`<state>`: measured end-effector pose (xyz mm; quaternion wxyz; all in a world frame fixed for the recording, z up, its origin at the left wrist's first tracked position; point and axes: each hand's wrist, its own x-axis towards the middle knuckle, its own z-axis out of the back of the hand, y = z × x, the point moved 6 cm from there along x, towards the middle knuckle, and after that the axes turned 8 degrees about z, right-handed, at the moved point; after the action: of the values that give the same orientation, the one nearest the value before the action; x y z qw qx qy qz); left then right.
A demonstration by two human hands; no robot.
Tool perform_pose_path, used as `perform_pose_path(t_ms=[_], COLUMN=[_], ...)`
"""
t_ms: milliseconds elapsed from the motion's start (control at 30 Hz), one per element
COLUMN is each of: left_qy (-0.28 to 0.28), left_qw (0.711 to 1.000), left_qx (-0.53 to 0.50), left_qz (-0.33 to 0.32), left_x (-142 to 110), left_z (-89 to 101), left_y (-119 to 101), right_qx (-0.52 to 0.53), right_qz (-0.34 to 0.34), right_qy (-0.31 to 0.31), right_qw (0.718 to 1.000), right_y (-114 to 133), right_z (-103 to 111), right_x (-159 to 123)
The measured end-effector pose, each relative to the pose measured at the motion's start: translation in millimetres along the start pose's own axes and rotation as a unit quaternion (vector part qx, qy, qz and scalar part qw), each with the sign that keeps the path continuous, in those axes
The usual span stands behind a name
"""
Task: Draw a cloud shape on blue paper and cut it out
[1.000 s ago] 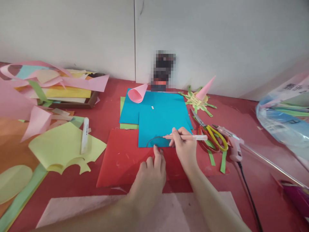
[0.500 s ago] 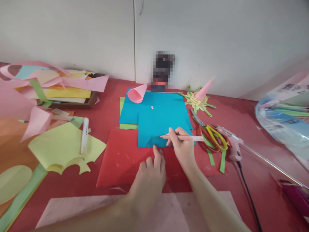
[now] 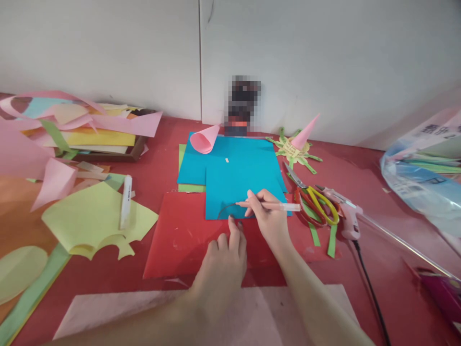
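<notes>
far l, brown tray (image 3: 104,157) w/ paper scraps heaped in & over it, prob. to keep offcuts together. nr it, yellow-green cutout (image 3: 86,211) w/ white bar (image 3: 126,202) lying on top, maybe as a weight, can't tell. l hand (image 3: 224,254) rests on red sheet (image 3: 173,240): fingers relaxed, gripping nothing, index tip at nr edge of blue sheet (image 3: 245,182), prob. so it won't slide. blue sheet lies mid-table, partly over red one. r hand (image 3: 272,223) has pen (image 3: 284,206) pinched in writing grip, tip at end of curved line (image 3: 225,208), prob. for fine control. just r, scissors (image 3: 320,206) & glue gun (image 3: 351,216), likely parked w/in reach.
</notes>
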<state>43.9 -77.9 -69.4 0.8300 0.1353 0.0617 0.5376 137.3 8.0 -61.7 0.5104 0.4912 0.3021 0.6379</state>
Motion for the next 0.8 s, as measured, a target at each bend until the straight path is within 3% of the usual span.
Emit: perform_pose_path(t_ms=[800], left_qy=[0.002], left_qw=[1.000], left_qx=[0.004], left_qz=[-0.014], left_x=[-0.3], left_z=[1.2], left_y=[0.3], right_qx=[-0.016], right_qz=[0.016], right_qy=[0.045], right_qw=[0.999], right_y=[11.7], right_z=[-6.3], right_x=[0.0])
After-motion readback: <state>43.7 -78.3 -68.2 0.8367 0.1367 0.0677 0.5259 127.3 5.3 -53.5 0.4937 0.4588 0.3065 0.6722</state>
